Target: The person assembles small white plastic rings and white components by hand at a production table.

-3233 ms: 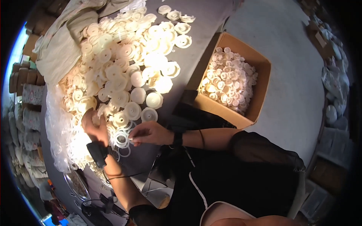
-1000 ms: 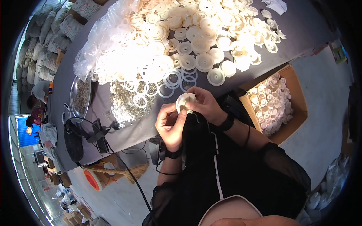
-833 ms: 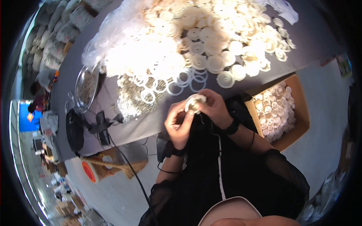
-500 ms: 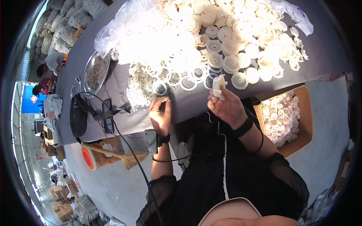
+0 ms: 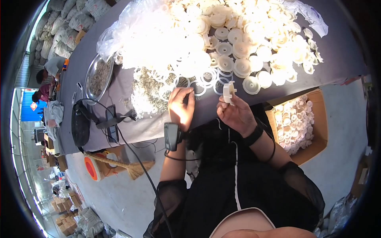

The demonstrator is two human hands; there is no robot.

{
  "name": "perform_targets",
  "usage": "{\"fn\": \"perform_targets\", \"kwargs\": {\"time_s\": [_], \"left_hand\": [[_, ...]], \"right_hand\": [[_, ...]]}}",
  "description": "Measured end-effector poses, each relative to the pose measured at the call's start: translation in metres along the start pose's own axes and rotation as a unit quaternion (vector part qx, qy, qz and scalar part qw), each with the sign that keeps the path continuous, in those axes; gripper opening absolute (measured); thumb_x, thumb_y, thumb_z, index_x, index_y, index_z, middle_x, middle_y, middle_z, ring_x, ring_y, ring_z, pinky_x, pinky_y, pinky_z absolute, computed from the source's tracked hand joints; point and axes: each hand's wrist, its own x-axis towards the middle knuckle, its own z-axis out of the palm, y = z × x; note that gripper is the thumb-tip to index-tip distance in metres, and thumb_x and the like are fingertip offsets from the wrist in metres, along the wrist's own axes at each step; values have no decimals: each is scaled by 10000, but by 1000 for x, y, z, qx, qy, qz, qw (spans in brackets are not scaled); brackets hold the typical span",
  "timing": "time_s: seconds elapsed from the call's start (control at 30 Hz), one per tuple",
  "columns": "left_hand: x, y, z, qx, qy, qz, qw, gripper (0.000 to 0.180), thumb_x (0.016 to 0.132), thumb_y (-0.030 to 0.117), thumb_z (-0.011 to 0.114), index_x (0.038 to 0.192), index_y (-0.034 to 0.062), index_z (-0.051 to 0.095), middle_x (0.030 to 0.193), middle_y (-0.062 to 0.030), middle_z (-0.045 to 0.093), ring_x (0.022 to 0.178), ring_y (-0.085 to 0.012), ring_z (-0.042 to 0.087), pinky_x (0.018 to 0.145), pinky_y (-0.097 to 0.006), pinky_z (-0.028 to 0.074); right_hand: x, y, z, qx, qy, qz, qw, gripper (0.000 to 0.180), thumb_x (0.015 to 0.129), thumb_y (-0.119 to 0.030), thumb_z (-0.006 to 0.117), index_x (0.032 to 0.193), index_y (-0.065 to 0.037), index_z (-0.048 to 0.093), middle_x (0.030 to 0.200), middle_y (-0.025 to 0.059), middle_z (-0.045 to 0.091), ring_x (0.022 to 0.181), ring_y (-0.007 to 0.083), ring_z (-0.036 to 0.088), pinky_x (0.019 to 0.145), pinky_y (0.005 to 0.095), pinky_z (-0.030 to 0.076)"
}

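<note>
My right hand [image 5: 238,116] grips a white round plastic part [image 5: 228,93] with small tabs, tilted on edge just above the table's near edge. Over the near side of the table is my left hand [image 5: 180,106], its thumb and fingertips curled close together beside a thin white ring [image 5: 199,89]. Whatever those fingertips may hold is too small to make out. More rings lie around it, partly over a heap of small metal pieces [image 5: 139,85]. Beyond my hands spreads a large pile of white plastic discs [image 5: 242,49], partly washed out by glare.
A steel tray [image 5: 91,99] of small parts stands at the left, near a black pouch [image 5: 80,129] and a cable. Below the table's right edge, a cardboard box [image 5: 320,137] holds white parts. A straw broom [image 5: 137,169] lies below left. Other people work far left.
My left hand has moved right and farther in, toward the rings. My right hand, still gripping the white part, has shifted slightly left.
</note>
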Motion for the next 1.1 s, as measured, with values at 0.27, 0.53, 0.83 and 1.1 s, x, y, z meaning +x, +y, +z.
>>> {"fn": "perform_targets", "kwargs": {"time_s": [0.27,0.53,0.83,1.1], "left_hand": [[27,-1,29,247,-61,47,966,56,653,116,653,700,88,642,767,-57,573,802,-235,542,754,-352,413],[14,32,4,-221,-123,-85,964,72,706,-17,629,755,26,598,732,-20,535,645,-99,484,620,-235,400],[17,47,-24,-303,-320,-24,897,96,764,16,624,859,32,626,810,-17,555,726,-98,507,659,-221,394],[16,45,-42,-286,-312,-37,905,89,759,16,642,848,17,630,807,-44,573,746,-118,545,663,-243,437]], "right_hand": [[-9,4,-2,-49,17,-45,998,233,859,-184,556,1015,-17,506,887,64,565,797,147,540,796,296,460],[-19,-21,8,-651,-55,-299,696,213,701,-3,669,893,-31,580,893,89,604,819,172,574,736,275,450],[-13,-29,31,-700,-173,-346,600,258,610,34,676,851,-57,648,882,51,615,809,203,578,725,293,454],[-1,-18,31,-692,-172,-301,633,180,640,-1,703,803,-32,634,863,82,626,812,209,606,724,303,480]]}}
